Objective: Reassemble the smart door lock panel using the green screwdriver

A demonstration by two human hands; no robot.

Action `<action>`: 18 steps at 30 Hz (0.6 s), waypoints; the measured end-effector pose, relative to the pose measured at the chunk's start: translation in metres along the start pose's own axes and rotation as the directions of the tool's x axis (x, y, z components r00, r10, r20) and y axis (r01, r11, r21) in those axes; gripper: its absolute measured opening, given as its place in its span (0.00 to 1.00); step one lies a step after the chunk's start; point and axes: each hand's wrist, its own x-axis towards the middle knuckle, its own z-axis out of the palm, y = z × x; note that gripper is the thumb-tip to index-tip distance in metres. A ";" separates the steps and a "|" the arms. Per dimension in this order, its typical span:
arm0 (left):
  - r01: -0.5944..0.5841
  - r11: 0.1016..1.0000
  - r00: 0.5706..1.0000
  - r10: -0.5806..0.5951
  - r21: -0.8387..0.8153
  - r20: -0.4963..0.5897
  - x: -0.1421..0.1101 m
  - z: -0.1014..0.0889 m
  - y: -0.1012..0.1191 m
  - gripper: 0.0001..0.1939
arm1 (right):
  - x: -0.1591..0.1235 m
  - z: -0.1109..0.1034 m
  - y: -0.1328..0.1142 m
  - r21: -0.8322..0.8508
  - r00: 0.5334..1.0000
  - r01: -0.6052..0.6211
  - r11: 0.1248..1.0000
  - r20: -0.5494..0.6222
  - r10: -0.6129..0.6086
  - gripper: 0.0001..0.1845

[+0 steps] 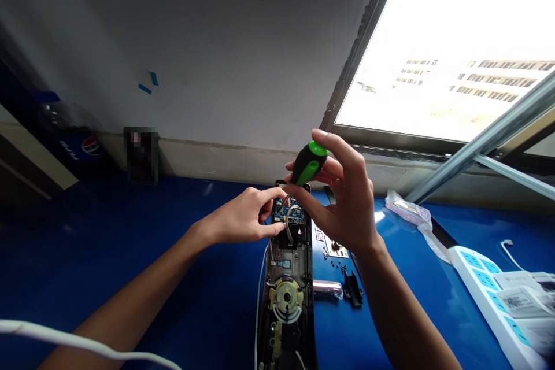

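Observation:
My right hand grips a green and black screwdriver, its handle tilted up and its shaft pointing down at a blue circuit board. The board sits at the far end of a long dark housing, which lies open and shows its inner parts. Nearer to me in the housing is a round brass-coloured part. My left hand is at the board's left edge, thumb and fingers curved around that side near the screwdriver tip. Whether its fingertips pinch something small cannot be made out.
Right of the housing lie loose screws, a small black plastic part and a clear-wrapped cylinder. A white power strip is farther right. A white cable crosses the lower left. A bottle stands back left.

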 end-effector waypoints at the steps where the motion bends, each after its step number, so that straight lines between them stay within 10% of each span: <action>1: 0.004 1.000 1.000 -0.004 -0.001 0.001 0.000 0.000 0.000 0.13 | 0.000 0.000 0.001 -0.008 1.000 0.000 1.000 0.006 0.000 0.43; 18: 0.102 0.970 0.988 -0.073 -0.220 0.138 -0.006 -0.018 -0.012 0.36 | 0.001 0.011 0.009 -0.031 0.991 0.130 0.991 -0.024 -0.131 0.35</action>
